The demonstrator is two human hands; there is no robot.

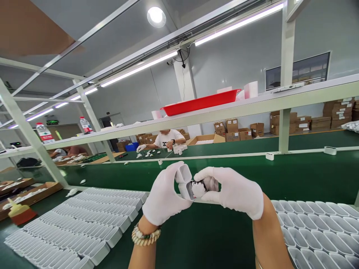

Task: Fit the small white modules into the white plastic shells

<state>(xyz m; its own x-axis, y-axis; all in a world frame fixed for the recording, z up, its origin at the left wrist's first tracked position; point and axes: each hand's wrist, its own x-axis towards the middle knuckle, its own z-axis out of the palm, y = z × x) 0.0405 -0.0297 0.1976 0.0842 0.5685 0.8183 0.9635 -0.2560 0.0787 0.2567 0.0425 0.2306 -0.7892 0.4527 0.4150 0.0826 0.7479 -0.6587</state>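
Note:
My left hand (167, 194), in a white glove, is closed round a small white hinged case (185, 186) with its lid tipped up. My right hand (231, 188), gloved too, pinches a white and black insert (199, 188) at the case's mouth. The insert looks partly inside the lower half; its far side is hidden by my fingers. Rows of white case shells (84, 224) lie at my left. More open white shells (316, 228) stand in rows at my right.
A green conveyor belt (308, 175) runs across in front. Above it, a shelf (196, 112) carries a red tray (202, 102). A glue bottle (21, 211) lies far left. Across the belt sits a co-worker (169, 139) with small white parts.

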